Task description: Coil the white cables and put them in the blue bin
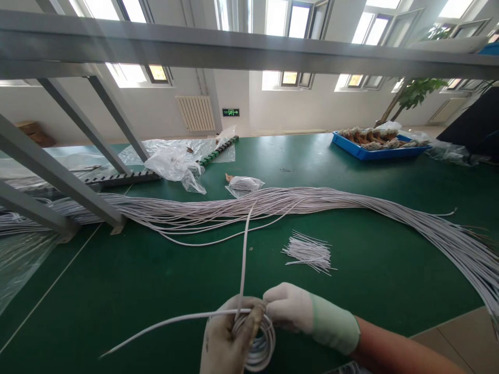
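My left hand, in a pale glove with dirty fingertips, grips a coil of white cable at the bottom centre. One cable end reaches out to the left, and another length rises from the coil toward the long cable bundle. My right hand, in a white glove with a green cuff, is closed at the coil's upper right side. Whatever its fingertips pinch is hidden. Beyond the hands lies a pile of short thin white strips on the green table.
The cable bundle runs across the table and over its right edge. Grey metal frame bars stand at left, and a rail crosses overhead. Farther back are plastic bags, a small bag of strips and a blue tray of parts.
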Demonstrator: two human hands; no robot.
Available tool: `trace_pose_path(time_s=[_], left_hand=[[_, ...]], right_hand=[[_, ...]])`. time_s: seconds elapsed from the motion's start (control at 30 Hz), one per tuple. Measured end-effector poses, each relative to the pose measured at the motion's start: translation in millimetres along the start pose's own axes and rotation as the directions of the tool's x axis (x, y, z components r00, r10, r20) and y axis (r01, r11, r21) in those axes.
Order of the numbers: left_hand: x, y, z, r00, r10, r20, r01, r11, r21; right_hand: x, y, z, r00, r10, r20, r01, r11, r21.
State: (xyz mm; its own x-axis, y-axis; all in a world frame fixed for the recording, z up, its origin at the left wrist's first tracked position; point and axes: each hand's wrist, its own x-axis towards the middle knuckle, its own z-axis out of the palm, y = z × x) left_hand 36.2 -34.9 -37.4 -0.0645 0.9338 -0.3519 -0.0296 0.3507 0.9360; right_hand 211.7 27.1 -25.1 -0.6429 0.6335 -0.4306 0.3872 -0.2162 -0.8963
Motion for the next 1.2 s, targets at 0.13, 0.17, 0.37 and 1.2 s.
trace_pose_path(time_s=[0.13,0.17,0.37,1.2], left_hand=[[2.4,-2.8,-1.7,0.985,-0.164,-0.061,0.15,0.971,-0.187],[3.6,-3.2,-3.0,0.977,-0.207,-0.057,0.187,0.95,-0.25],[1.6,6.5,-2.8,0.989,-0.135,-0.064,0.108,0.944,-0.31],[8.5,5.7,2.4,0.97,-0.19,-0.15,0.132,0.934,-0.331]], right_hand=[[1.1,6.7,-5.0,0.994,-0.046,-0.103,0.056,0.994,0.098],[1.7,11.2,-5.6,0.973,-0.11,-0.203,0.13,0.988,0.085],[4.2,31.8,0.2,0.804,-0.447,-0.392,0.468,0.883,-0.046],[-3.2,52.1,54.6,0.518,-0.669,-0.533,0.206,0.702,-0.682]])
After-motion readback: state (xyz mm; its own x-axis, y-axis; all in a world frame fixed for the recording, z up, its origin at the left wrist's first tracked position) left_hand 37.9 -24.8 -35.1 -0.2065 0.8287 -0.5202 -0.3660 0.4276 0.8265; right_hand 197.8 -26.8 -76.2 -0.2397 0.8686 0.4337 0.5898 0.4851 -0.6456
